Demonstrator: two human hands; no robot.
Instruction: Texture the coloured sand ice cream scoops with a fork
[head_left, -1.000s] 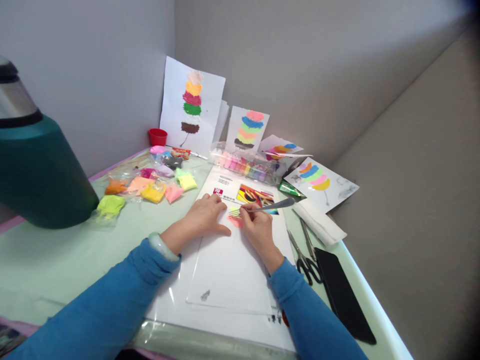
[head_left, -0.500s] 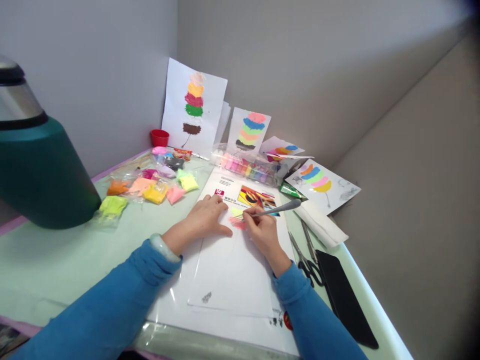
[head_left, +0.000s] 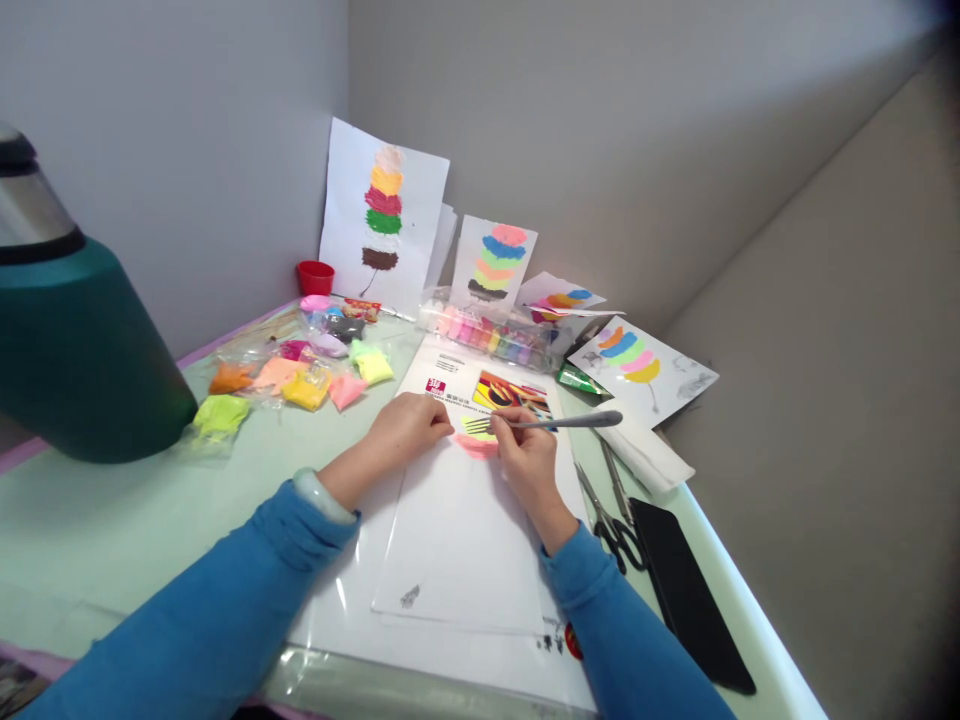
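Observation:
My right hand [head_left: 534, 468] is shut on a grey metal fork [head_left: 574, 421], whose tines lie over the upper part of a small clay patch. That patch has a yellow clay band [head_left: 472, 424] above a pink clay band [head_left: 477, 447], on a sheet of white paper [head_left: 469, 545]. Just left of the patch, my left hand [head_left: 411, 428] rests by the paper's edge with its fingers curled in, and nothing shows in them. Beneath the sheet is a larger white printed pad [head_left: 442, 640] with a coloured picture.
Bagged clay pieces [head_left: 307, 385] lie at the left, beside a big green bottle [head_left: 90, 350]. Behind stand pictures [head_left: 386, 215] of stacked colour bands and a clear case of colours [head_left: 495, 335]. Scissors [head_left: 619, 535], a black flat object [head_left: 694, 595] and a white roll [head_left: 649, 450] lie right.
My left hand's spread fingers have curled in and drawn away from the patch. The fork has shifted slightly up and right and turned, its tines now plainly visible over the yellow.

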